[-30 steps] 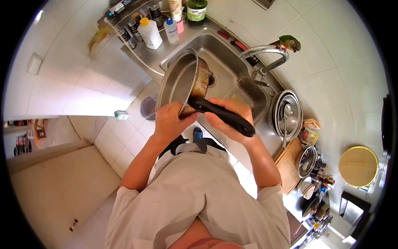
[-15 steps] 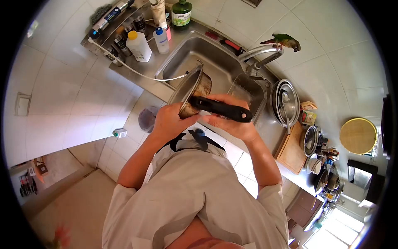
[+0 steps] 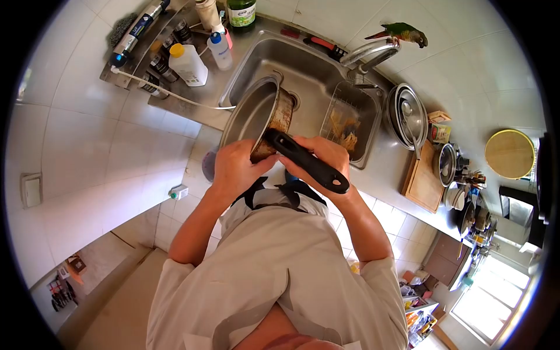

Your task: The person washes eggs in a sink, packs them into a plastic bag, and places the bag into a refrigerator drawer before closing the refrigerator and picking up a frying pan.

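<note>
A saucepan (image 3: 282,114) with a brown-stained outer wall is tilted on its side over the near edge of the steel sink (image 3: 309,64). Its long black handle (image 3: 312,163) points toward my body, to the right. My left hand (image 3: 234,168) grips the near rim, thumb against the outer wall. My right hand (image 3: 328,156) is closed at the handle from behind, and the handle hides part of its fingers. Inside the sink's right end, brownish scraps (image 3: 349,135) lie by a wire rack (image 3: 341,105).
A green bird (image 3: 402,32) perches on the faucet (image 3: 370,49). Bottles, including a white one with a yellow cap (image 3: 188,65), stand left of the sink. Nested steel bowls (image 3: 402,131) and a cutting board (image 3: 424,178) are on the right. A thin white hose (image 3: 169,94) crosses the left counter.
The saucepan has turned so more of its inside shows, and its handle end has swung down toward me. The view has shifted, bringing the scraps in the sink into sight.
</note>
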Demonstrator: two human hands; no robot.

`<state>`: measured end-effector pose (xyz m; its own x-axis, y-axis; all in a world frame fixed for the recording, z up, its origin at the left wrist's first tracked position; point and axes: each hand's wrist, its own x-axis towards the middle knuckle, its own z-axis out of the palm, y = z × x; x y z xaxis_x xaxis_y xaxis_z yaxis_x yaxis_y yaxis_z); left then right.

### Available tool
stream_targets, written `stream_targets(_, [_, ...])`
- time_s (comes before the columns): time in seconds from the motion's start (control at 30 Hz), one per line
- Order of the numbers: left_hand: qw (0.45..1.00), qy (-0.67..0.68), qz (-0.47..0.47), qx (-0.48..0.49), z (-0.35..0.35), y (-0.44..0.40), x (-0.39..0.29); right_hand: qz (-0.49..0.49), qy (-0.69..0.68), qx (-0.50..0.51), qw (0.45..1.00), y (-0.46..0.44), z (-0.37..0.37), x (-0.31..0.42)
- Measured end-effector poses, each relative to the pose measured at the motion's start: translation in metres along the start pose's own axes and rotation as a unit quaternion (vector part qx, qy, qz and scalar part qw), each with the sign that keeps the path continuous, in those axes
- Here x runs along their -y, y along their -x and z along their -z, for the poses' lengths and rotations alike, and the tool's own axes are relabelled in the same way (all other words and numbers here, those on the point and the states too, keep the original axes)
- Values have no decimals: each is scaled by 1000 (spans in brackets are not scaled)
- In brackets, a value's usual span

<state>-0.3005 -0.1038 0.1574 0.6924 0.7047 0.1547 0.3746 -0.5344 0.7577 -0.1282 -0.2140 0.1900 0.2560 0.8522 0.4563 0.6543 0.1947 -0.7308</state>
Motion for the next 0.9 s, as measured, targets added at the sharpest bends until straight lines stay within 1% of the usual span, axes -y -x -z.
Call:
stream_targets(0.07, [1000,0,-3,8,3,1,2,-41,-15,-9,999,3,-5,6])
stream_targets(0.17, [1000,7,5,19,5,1,5,-54,1,-34,998,3,-13,8])
stream_targets(0.27, [998,26,30,39,11,-2,7,-44,-30,9,999,-4,-12,6])
stream_targets(0.37, [997,44,45,48,14,-3,8,-84,-46,25,995,-5,-12,6])
stream_targets(0.47, [996,45,45,54,17,-4,12,-55,-87,44,994,-10,-12,-1])
stream_targets(0.57, [997,33,39,57,17,-3,21,-117,-105,21,987,-7,-22,-7])
stream_targets(0.63, [996,14,45,70,18,-3,25,-117,-94,23,988,-4,-26,-3])
stream_targets(0.67, [996,-16,42,79,22,-1,24,-88,-43,26,995,-4,-28,-5])
stream_targets(0.7, [996,-17,45,77,22,0,25,-77,-40,15,996,-3,-34,-6])
stream_targets(0.77, [996,-20,55,73,22,3,27,-86,-5,44,995,0,-37,-5])
stream_targets(0.8, [995,-21,57,77,21,4,31,-93,-25,37,995,1,-41,-4])
stream_targets(0.9, [994,34,67,76,22,8,33,-117,-158,3,980,0,-49,-2])
